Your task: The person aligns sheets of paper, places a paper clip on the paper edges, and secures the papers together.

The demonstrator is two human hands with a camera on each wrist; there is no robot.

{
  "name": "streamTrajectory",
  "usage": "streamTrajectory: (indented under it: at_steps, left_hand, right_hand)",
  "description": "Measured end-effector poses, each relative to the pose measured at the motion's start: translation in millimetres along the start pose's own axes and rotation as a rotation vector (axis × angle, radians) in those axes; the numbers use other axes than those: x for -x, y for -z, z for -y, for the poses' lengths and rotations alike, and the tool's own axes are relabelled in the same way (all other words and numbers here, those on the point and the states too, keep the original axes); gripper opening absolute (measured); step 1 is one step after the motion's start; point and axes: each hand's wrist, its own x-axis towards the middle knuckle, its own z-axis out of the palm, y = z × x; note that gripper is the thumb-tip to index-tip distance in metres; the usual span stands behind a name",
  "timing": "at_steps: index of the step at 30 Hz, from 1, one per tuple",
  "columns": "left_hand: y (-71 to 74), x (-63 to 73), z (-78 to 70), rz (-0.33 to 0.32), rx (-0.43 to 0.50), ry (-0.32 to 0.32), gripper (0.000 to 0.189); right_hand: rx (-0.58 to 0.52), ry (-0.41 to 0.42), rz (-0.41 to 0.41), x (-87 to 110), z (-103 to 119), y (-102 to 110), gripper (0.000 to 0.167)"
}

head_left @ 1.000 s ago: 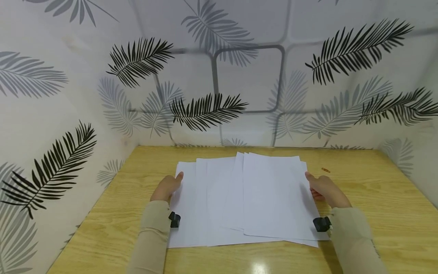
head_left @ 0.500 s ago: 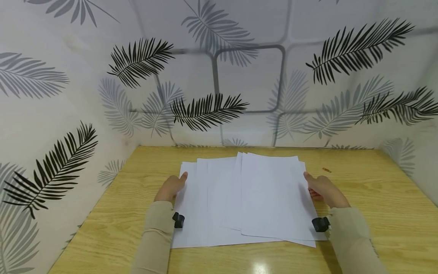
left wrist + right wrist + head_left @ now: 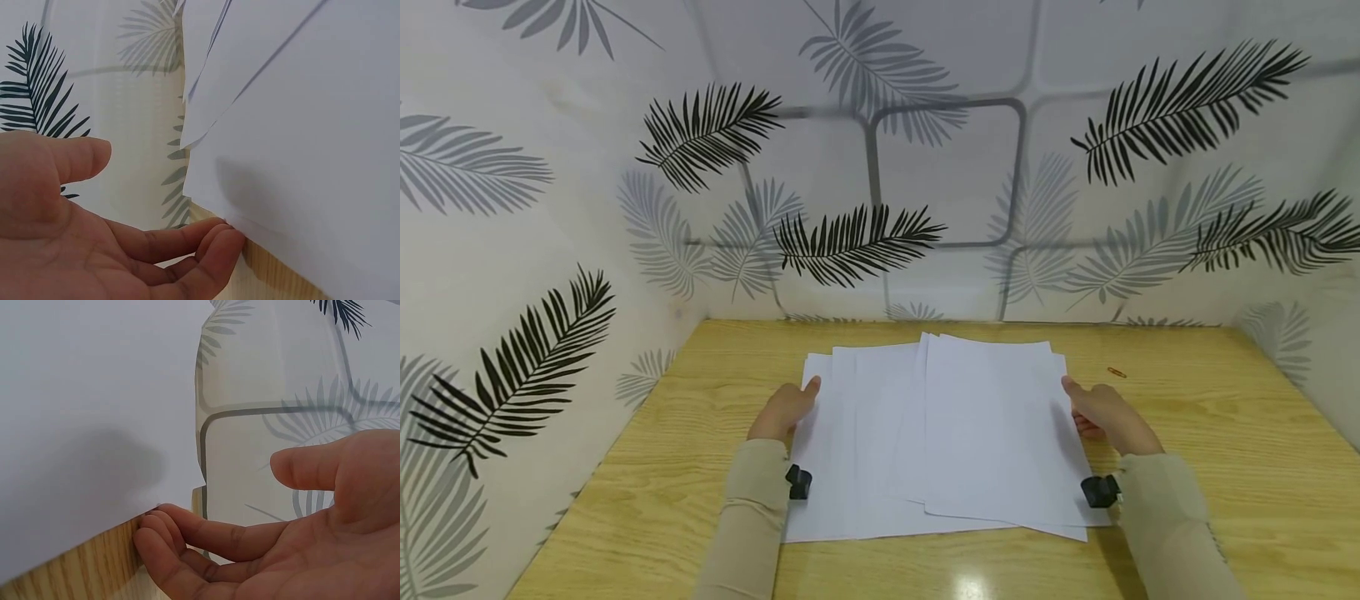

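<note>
Several white paper sheets [image 3: 985, 425] lie overlapped and spread sideways on the wooden table. My left hand [image 3: 782, 410] is at their left edge. In the left wrist view its fingertips [image 3: 219, 240] touch the edge of the paper [image 3: 312, 144], and the thumb stands raised apart from it. On the opposite side, my right hand [image 3: 1107, 415] is at the right edge. The right wrist view shows those fingertips [image 3: 159, 528] against the paper [image 3: 87, 381], thumb also lifted off. Neither hand pinches a sheet.
An orange paper clip [image 3: 1117, 372] lies on the table [image 3: 655, 467], beyond the right hand. Leaf-patterned walls [image 3: 940, 192] rise behind the table and along both sides. Each sleeve cuff carries a small black camera mount [image 3: 800, 482].
My left hand has moved right, and the left sheets have slid inward with it, so the spread is narrower. My right hand has shifted slightly left with the right sheets.
</note>
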Motion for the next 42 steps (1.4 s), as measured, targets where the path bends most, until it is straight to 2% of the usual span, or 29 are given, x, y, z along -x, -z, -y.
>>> streamTrajectory:
  at_steps: [10, 19, 28, 35, 42]
  left_hand:
    - [-1.4, -1.8, -3.0, -0.004, 0.005, 0.015, 0.065]
    - [-4.3, -2.0, -4.9, 0.028, 0.054, 0.024, 0.064]
    - [-6.6, 2.5, -10.8, 0.026, 0.067, -0.014, 0.062]
    - [-10.9, 0.6, -10.2, 0.031, 0.082, -0.001, 0.063]
    - [-13.6, -1.8, -13.4, 0.040, 0.075, -0.035, 0.060]
  right_hand:
    - [-0.009, 0.020, 0.005, 1.6, 2.2, 0.7, 0.055]
    - [0.016, 0.043, -0.002, 2.9, 3.6, -3.6, 0.056]
    - [0.003, 0.055, -0.004, 2.7, 3.4, -6.6, 0.056]
    - [-0.024, 0.029, -0.007, 1.2, 5.1, -11.7, 0.054]
    - [-0.020, 0.053, 0.003, 2.0, 6.8, -14.4, 0.055]
